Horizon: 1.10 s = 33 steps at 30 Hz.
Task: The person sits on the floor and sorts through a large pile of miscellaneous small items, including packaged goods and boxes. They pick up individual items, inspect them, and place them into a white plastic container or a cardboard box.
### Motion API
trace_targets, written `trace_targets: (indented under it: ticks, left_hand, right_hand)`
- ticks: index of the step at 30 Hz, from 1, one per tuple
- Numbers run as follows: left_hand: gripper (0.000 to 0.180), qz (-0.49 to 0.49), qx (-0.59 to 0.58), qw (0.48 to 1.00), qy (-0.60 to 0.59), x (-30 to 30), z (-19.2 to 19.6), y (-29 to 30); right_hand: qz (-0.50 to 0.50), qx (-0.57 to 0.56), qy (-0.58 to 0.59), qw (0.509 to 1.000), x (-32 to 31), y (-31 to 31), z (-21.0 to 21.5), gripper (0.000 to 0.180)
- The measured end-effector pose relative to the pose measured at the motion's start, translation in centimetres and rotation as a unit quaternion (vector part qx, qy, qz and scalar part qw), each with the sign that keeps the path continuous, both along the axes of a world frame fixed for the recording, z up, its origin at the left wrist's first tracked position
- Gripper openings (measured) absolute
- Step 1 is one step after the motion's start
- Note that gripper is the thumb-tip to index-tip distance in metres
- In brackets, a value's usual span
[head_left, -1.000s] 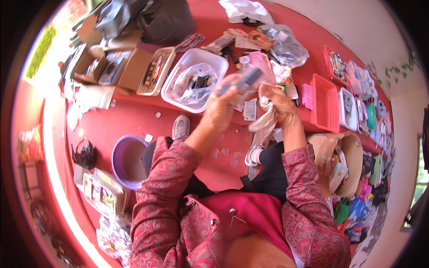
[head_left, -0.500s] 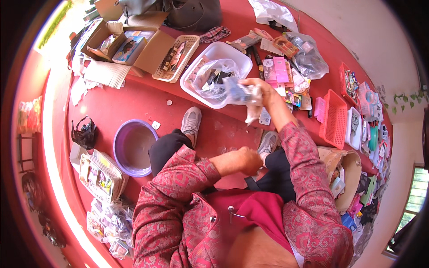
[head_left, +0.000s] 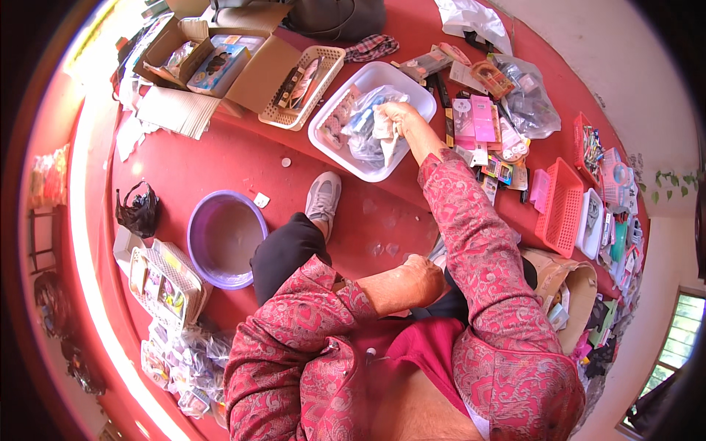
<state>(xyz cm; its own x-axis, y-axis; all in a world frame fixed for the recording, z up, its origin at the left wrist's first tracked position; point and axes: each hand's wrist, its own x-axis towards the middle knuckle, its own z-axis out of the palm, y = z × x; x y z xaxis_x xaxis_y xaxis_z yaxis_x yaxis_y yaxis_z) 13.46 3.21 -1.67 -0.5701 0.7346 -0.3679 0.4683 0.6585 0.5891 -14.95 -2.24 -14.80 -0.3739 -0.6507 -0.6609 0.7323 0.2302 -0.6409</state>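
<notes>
My right hand [head_left: 395,116] reaches forward into a white plastic tub [head_left: 324,146] and grips a crumpled white cloth [head_left: 383,131]. The tub also holds clear plastic packets [head_left: 358,121] with small goods inside. My left hand [head_left: 422,278] rests low against my dark-trousered lap, fingers curled in with nothing visible in them. Both forearms wear red patterned sleeves. My grey shoe [head_left: 323,194] points toward the tub on the red floor.
A purple basin [head_left: 223,239] stands left of my knee. A beige slotted basket [head_left: 302,76] and an open cardboard box [head_left: 221,60] lie beyond it. Pink packets [head_left: 483,117] and a pink basket [head_left: 562,206] crowd the right. A black bag [head_left: 138,209] and packaged goods [head_left: 163,283] sit at the left.
My left hand has dropped from beside the tub down to my lap. My right hand has moved from above the tub's near rim into the tub with the cloth.
</notes>
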Motion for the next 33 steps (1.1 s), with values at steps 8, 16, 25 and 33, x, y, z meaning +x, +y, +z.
trace_targets:
  ticks: [8,16,25,33]
  left_hand:
    - [0.018,0.018,-0.052,0.998,0.022,-0.2,-0.6,-0.2]
    - [0.02,0.264,-0.26,0.926,0.076,-5.3,2.9,-8.1]
    - [0.044,0.44,-0.23,0.867,-0.034,-11.9,-5.8,-14.8]
    - [0.03,0.535,-0.07,0.838,0.085,-12.8,-10.1,-16.2]
  right_hand:
    - [-0.093,0.084,0.066,0.99,0.1,2.2,0.8,0.022]
    - [-0.007,0.129,0.08,0.988,-0.7,4.4,3.8,0.021]
    - [-0.017,0.101,0.081,0.991,-3.5,4.2,-0.6,0.018]
    - [-0.037,0.071,0.134,0.988,-1.5,4.4,0.7,0.016]
